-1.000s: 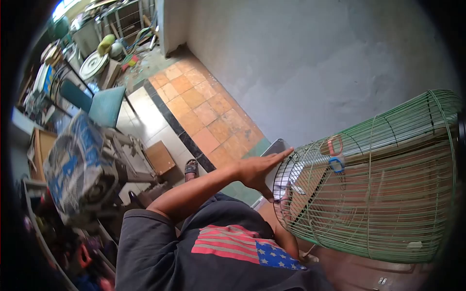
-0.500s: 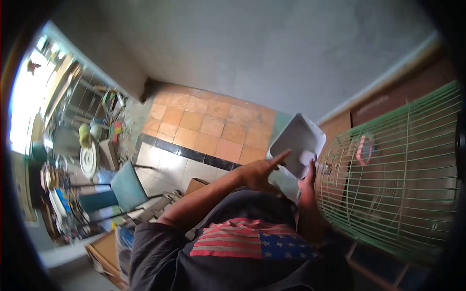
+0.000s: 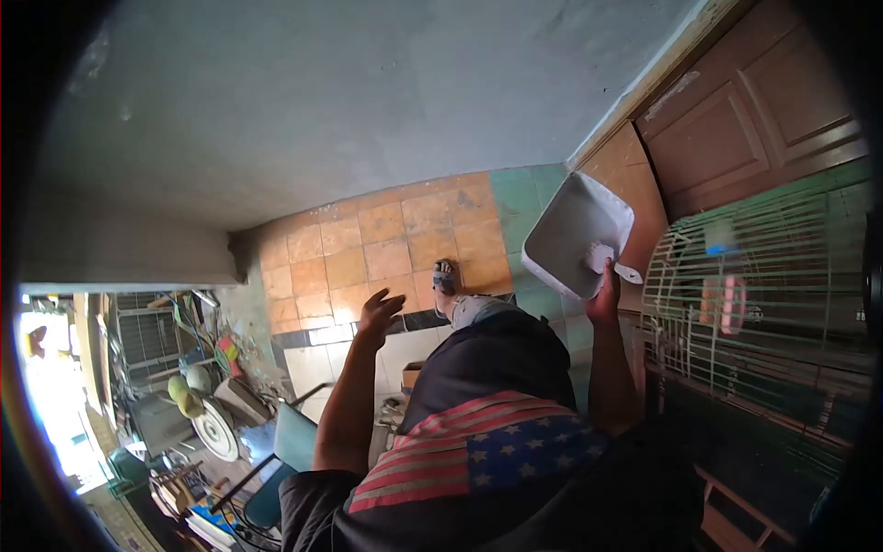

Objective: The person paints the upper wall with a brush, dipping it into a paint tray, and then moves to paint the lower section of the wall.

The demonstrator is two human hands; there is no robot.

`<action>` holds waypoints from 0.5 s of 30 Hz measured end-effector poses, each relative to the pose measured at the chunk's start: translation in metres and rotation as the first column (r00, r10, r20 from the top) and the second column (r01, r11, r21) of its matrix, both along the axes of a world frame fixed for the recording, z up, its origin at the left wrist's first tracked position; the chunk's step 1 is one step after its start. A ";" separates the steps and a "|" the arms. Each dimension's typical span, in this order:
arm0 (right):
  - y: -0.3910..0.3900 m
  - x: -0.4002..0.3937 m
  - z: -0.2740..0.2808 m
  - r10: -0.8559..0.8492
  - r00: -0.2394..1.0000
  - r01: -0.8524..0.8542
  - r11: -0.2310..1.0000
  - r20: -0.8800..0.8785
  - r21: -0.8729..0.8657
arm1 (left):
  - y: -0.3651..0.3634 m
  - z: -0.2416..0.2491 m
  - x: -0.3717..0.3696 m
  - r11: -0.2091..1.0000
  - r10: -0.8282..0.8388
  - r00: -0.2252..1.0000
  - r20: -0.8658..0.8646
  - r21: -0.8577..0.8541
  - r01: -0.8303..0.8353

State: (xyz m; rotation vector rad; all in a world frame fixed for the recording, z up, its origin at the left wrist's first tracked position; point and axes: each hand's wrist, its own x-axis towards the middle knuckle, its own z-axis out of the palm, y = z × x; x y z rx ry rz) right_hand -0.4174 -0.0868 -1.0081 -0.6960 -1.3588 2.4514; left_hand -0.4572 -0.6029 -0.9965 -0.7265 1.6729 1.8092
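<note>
My right hand (image 3: 603, 300) grips the near rim of a deep, pale grey rectangular tray (image 3: 568, 230), its thumb over the edge. The tray is tilted, with its inside towards me. A small white brush-like tool (image 3: 602, 256) lies in the tray's right side by my thumb, its pale handle sticking out over the rim. I cannot make out its exact kind. My left hand (image 3: 377, 317) hangs in the air to the left, fingers apart and holding nothing. Below, my sandalled foot (image 3: 444, 278) rests on the tiled floor.
A green wire cage (image 3: 745, 313) stands close on the right, before a brown panelled door (image 3: 708, 129). A grey wall (image 3: 368, 110) rises ahead of the orange tiles (image 3: 349, 267). On the left are a green chair (image 3: 296, 437) and piled household clutter (image 3: 216, 428).
My left hand has moved away from the tray to the left. My view has turned, and my foot now shows on the orange tiles. My right hand still holds the tray.
</note>
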 end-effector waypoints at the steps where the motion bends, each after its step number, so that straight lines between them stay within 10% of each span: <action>1: -0.001 -0.005 -0.002 0.006 1.000 -0.006 0.998 0.007 0.066 | -0.025 -0.020 0.000 0.993 0.047 0.999 0.011 -0.110 -0.045; 3: -0.003 -0.014 -0.008 0.043 0.998 -0.060 0.829 0.044 0.556 | -0.077 -0.047 0.009 0.904 0.031 0.996 0.079 -0.428 0.006; 4: -0.008 -0.029 -0.006 0.035 0.999 -0.051 0.836 0.040 0.547 | -0.124 -0.104 0.022 0.811 0.031 0.995 0.099 -0.584 0.033; 6: -0.018 -0.060 -0.001 -0.168 0.986 0.163 0.975 -0.021 -0.154 | -0.154 -0.074 0.040 0.866 0.159 0.964 0.215 -0.500 -0.031; 9: -0.041 -0.093 0.001 -0.182 0.983 0.182 0.983 -0.036 -0.023 | -0.206 -0.063 0.066 0.852 0.262 0.917 0.301 -0.519 -0.073; 10: -0.051 -0.096 0.000 -0.111 0.990 0.136 0.897 -0.085 0.421 | -0.224 -0.075 0.074 0.836 0.279 0.894 0.351 -0.547 -0.046; 13: -0.074 -0.124 0.023 -0.176 0.984 0.172 0.980 -0.029 -0.099 | -0.249 -0.073 0.069 0.862 0.302 0.821 0.484 -0.507 -0.019; 15: -0.084 -0.128 0.020 -0.109 0.993 0.112 0.993 -0.055 0.047 | -0.239 -0.065 0.047 0.871 0.329 0.830 0.451 -0.485 -0.082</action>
